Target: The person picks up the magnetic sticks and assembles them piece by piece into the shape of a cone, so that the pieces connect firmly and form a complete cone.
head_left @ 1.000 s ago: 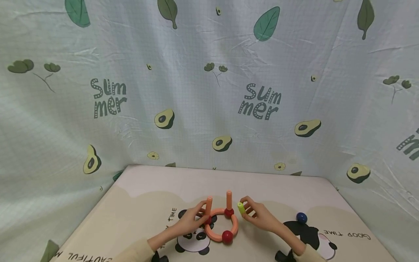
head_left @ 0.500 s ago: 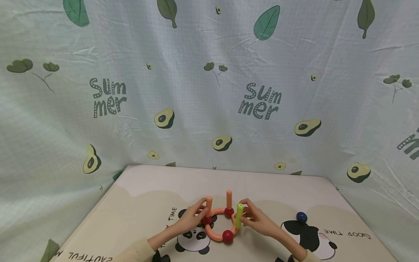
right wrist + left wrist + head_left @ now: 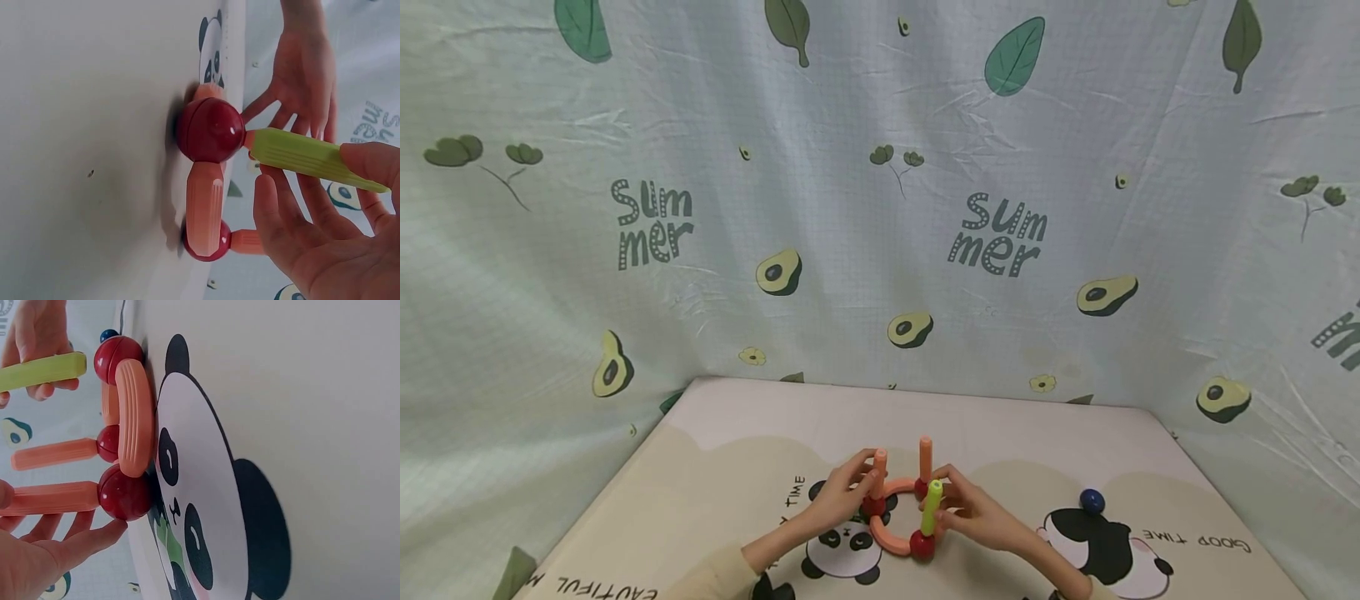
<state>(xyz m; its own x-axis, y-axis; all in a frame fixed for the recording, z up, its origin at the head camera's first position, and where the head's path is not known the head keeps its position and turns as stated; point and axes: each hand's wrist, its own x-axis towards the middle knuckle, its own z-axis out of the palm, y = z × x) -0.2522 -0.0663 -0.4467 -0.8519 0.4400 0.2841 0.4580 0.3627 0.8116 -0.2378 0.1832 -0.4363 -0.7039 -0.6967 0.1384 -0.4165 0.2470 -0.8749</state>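
Note:
An orange ring of curved rods [image 3: 891,542] joins red balls on the table. Two straight orange rods stand up from the far ball [image 3: 921,488] and the left ball [image 3: 125,492]. My left hand [image 3: 841,496] holds the left upright orange rod [image 3: 56,497], one finger touching the ball below it. Between thumb and fingers my right hand [image 3: 977,512] pinches a yellow-green rod [image 3: 932,507], slightly tilted, over the nearest red ball [image 3: 922,545]. A small gap shows between that rod's lower end and the ball in the left wrist view.
A dark blue ball [image 3: 1092,501] lies to the right on the printed tabletop [image 3: 715,483], near a cow print. A patterned curtain [image 3: 850,208] hangs behind the table.
My right hand has brought the yellow-green rod left and nearer to me, turning it upright, from beside the ring to over the nearest red ball. My left hand stays at the left rod.

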